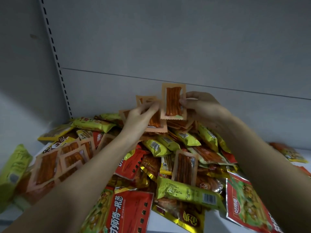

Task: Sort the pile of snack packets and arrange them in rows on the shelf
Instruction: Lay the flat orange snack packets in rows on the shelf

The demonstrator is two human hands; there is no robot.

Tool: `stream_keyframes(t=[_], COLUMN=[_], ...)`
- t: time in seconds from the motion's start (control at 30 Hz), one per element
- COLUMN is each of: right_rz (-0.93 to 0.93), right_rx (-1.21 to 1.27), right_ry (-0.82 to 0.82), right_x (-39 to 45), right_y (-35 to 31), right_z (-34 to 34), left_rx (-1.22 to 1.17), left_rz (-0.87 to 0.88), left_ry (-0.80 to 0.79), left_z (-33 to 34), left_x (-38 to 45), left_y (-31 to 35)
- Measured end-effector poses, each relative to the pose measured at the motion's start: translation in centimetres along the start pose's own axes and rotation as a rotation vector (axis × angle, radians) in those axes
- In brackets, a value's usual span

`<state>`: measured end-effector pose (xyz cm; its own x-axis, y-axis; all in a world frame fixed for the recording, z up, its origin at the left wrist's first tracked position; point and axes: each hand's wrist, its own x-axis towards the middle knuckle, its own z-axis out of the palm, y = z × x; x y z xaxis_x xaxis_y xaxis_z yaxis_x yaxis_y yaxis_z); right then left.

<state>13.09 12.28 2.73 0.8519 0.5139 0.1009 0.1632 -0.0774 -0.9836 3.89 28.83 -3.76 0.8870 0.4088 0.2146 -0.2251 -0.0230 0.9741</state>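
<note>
Two hands [139, 118] [202, 105] on clear unlabelled orange-stick packets [173, 101].

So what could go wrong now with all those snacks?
The left hand holds several clear orange packets fanned loosely; one might slip out. The right hand pinches an upright packet only by its edge. The pile is heaped high, so packets may slide off the shelf.

Snack packets [186, 192] are glossy plastic, some gold foil; shelf [212, 217] and back panel [168, 39] matt painted metal.
</note>
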Motion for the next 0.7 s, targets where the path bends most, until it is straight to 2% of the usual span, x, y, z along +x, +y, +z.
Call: stream_keyframes(t=[0.1,0.27,0.3,0.4,0.43,0.47,0.6,0.7], right_rz=[0.021,-0.031,-0.026,0.094,0.118,0.126,0.047,0.008], right_rx=[-0.071,-0.594,-0.718,-1.195,-1.281,-1.313,-1.311,-1.307], right_ry=[-0.057,0.046,-0.017,-0.367,-0.437,-0.461,-0.354,-0.338], right_x=[0.1,-0.7,-1.3,-2.8,-3.0,-3.1,-3.5,-3.9], right_y=[0.8,1.3,1.2,1.6,2.0,2.6,4.5,5.3], right_z=[1.3,-0.3,-1.1,-2.2,-2.0,-1.6,-0.6,-0.5], left_rx=[0.018,0.08,0.093,0.13,0.125,0.121,0.124,0.132], left_rz=[0.051,0.079,0.086,0.103,0.098,0.09,0.069,0.082], left_ry=[-0.053,-0.023,-0.027,-0.063,-0.069,-0.075,-0.101,-0.107], left_z=[0.5,-0.5,-0.7,-0.5,-0.3,-0.1,0.9,1.3], left_x=[0.1,0.1,-0.1,-1.1,-1.4,-1.4,-1.4,-1.3], left_y=[0.0,0.0,-0.1,-0.6,-0.7,-0.9,-1.1,-1.1])
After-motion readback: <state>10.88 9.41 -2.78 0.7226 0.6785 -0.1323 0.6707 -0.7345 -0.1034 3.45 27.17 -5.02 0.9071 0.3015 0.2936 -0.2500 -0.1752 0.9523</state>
